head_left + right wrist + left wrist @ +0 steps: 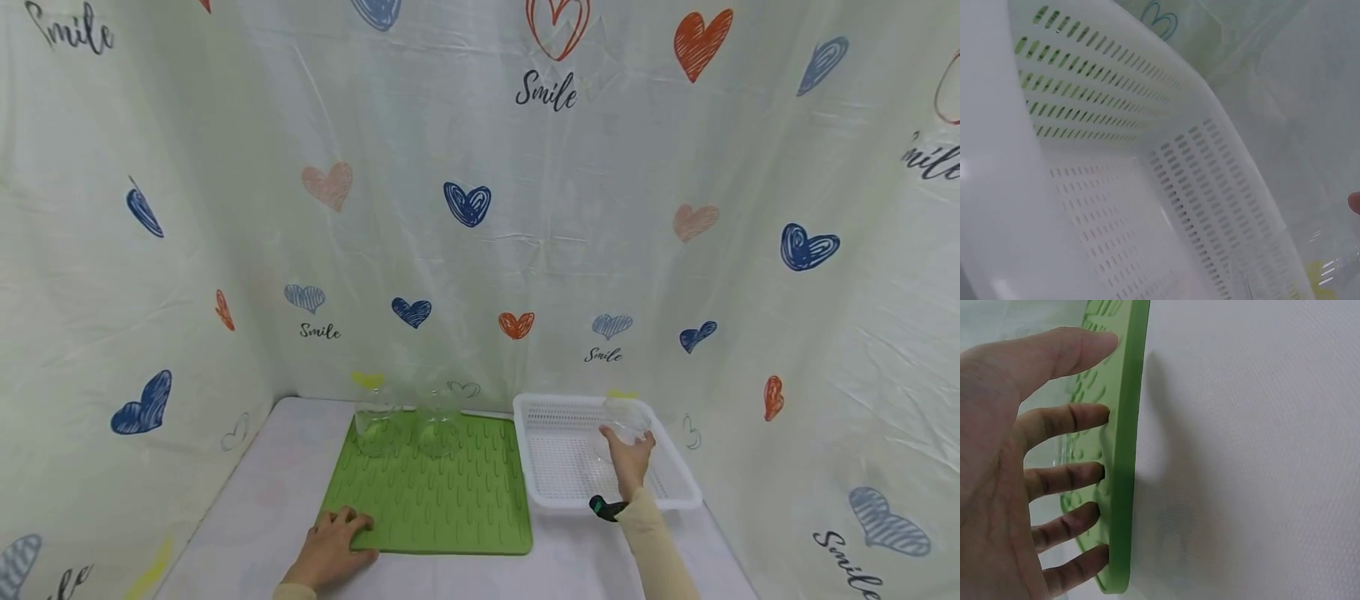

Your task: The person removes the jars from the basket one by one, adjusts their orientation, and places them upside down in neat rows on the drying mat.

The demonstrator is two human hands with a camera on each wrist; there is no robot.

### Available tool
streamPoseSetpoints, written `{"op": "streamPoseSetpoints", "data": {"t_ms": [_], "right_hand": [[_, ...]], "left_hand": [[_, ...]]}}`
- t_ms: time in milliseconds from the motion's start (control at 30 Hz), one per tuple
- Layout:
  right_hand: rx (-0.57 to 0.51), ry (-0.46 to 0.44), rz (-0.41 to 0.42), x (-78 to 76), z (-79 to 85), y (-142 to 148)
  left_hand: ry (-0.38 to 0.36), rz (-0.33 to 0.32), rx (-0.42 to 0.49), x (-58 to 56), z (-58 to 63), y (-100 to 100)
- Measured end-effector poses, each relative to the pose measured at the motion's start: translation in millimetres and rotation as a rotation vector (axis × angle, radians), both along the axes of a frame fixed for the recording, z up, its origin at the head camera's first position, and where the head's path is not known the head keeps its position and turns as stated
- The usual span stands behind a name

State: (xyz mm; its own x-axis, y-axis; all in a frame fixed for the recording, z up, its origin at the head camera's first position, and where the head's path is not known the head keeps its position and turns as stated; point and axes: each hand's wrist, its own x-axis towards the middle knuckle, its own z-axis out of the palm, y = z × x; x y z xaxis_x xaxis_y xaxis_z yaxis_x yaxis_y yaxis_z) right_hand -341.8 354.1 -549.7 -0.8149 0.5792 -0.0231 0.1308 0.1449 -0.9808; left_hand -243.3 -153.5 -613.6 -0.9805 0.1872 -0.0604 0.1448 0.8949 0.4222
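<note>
My right hand (632, 458) reaches over the white slotted basket (531, 467) and grips a clear, rounded glass vessel (624, 417), thumb on one side and fingers on the other. Only a fingertip (1355, 202) and part of the clear vessel show at the lower right in the right wrist view. At the near left corner of the green drying mat (450, 512), my left hand (333, 550) rests with fingers spread. In the left wrist view its fingertips (1094, 472) touch the mat's ridged surface close to its edge. Two more clear vessels (377, 435) (438, 435) stand side by side on the mat's far left part.
The basket stands right beside the mat on a table with a white cloth (465, 579). A pale curtain (420, 250) printed with hearts and words hangs behind and along both sides. A dark band (606, 508) is on the right wrist.
</note>
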Motion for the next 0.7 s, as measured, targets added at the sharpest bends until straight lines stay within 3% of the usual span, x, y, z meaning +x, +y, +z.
{"op": "streamPoseSetpoints", "data": {"t_ms": [200,400,700], "right_hand": [[0.149,0.065,0.036,8.2,18.2,-16.8],[0.345,0.130,0.062,17.1,33.9,-38.0],[0.541,0.153,0.100,28.5,48.1,-65.4]], "left_hand": [[-0.005,0.002,0.018,-2.0,2.8,-0.1],[-0.021,-0.005,0.067,-2.8,14.4,1.3],[0.051,0.090,0.177,-16.6,31.4,7.7]]}}
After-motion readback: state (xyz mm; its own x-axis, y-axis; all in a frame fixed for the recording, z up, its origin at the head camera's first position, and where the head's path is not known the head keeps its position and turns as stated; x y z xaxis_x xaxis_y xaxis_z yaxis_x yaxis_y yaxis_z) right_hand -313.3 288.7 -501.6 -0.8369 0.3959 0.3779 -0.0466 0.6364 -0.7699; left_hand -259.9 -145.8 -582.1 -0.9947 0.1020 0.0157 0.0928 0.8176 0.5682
